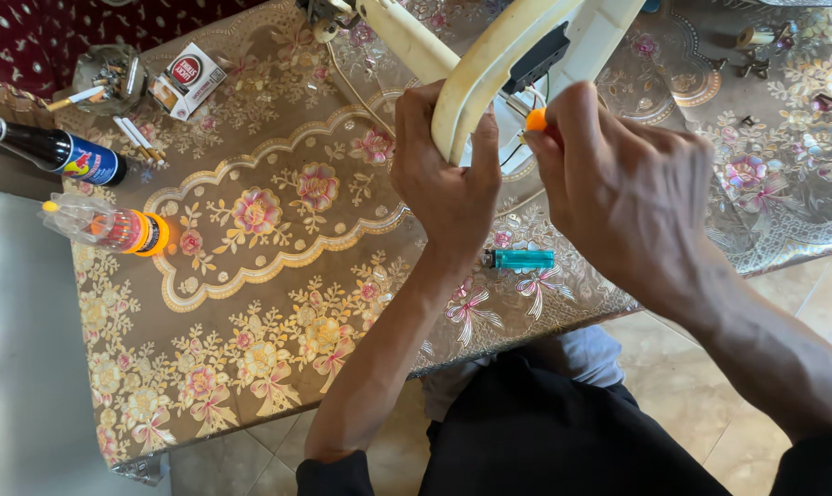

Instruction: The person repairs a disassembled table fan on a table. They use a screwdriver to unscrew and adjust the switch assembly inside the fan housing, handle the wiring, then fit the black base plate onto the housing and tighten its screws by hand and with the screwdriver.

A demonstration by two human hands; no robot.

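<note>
Left hand [448, 179] wraps the cream plastic housing [489, 78], fingers clamped round its curved edge, holding it tilted above the table [250, 367]. Right hand [618, 193] just beside it — fingers pinched shut on an orange-handled tool [536, 119], tip hidden toward the housing's open inside. Below both grips, a teal lighter [519, 259] lies on the floral cloth — well left, two bottles [103, 228].

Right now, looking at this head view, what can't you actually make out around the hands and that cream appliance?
- Orange-handled tool: its tip is hidden behind the right hand.
- Cream appliance: its upper part is cut off by the top edge, so its kind is unclear.
- Wiring inside the housing: too small, partly behind the left hand.
- Ashtray contents: too small to tell.
- Small metal parts at top right: blurred.
</note>
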